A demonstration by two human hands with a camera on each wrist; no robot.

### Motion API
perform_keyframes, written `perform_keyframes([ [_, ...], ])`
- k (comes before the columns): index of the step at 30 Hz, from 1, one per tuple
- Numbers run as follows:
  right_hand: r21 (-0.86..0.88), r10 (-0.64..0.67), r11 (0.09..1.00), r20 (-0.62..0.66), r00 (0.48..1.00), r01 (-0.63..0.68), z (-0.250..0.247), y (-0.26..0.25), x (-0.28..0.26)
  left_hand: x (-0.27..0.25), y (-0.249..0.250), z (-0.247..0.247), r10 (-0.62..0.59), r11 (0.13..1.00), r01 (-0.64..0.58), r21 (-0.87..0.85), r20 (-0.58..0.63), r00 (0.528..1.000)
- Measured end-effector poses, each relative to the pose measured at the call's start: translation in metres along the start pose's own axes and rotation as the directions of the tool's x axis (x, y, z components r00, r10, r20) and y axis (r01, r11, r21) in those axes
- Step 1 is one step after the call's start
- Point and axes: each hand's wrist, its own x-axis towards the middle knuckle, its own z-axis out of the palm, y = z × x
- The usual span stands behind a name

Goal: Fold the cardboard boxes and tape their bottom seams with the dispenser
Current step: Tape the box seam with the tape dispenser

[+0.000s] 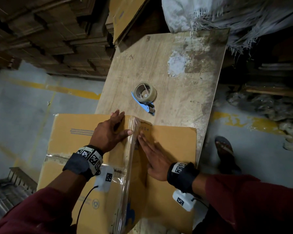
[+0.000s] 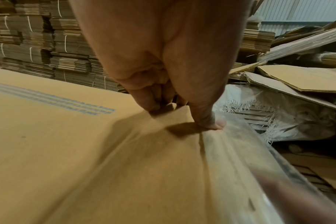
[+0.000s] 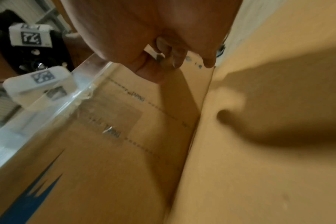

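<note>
Taking the cardboard box (image 1: 78, 142) as the landmark: it lies on the near end of the plywood tabletop (image 1: 184, 85), hanging off the tabletop's left edge. The left hand (image 1: 111, 130) rests flat on the box's left panel, fingers extended and spread, the thumb against the clear tape strip (image 1: 130, 157) that runs down the middle ridge — holding nothing. Just right of that ridge, the right hand (image 1: 155, 157) lies palm down on the box's right panel with fingers straight and together, pressing rather than gripping. Beyond the box's far edge, the tape dispenser (image 1: 145, 97) sits alone on the tabletop, apart from both hands. By my reading this seam is already taped and is being smoothed — more flat cartons (image 1: 46, 36) stacked beyond the box suggest further boxes remain.
</note>
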Motion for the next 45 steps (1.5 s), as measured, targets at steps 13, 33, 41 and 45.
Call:
perform_keyframes([
  [13,0.252,0.114,0.967,-0.505,0.856,0.02,-0.018,0.013,0.034,0.0,-0.005,0.002,-0.021,0.998,0.02,-0.054,-0.006,1.0],
  [33,0.021,0.105,0.994,-0.365,0.925,-0.105,0.004,0.003,0.042,0.003,-0.013,0.009,-0.013,0.993,0.009,-0.122,-0.036,0.999],
  [41,0.146,0.123,0.986,-0.352,0.928,-0.076,0.004,0.011,0.037,0.002,-0.013,0.01,-0.024,0.992,0.02,-0.124,-0.032,0.999],
  [45,0.131,0.11,0.989,-0.344,0.933,-0.068,0.0,0.013,0.031,0.002,-0.012,0.008,-0.011,0.994,0.008,-0.106,-0.029,1.0],
])
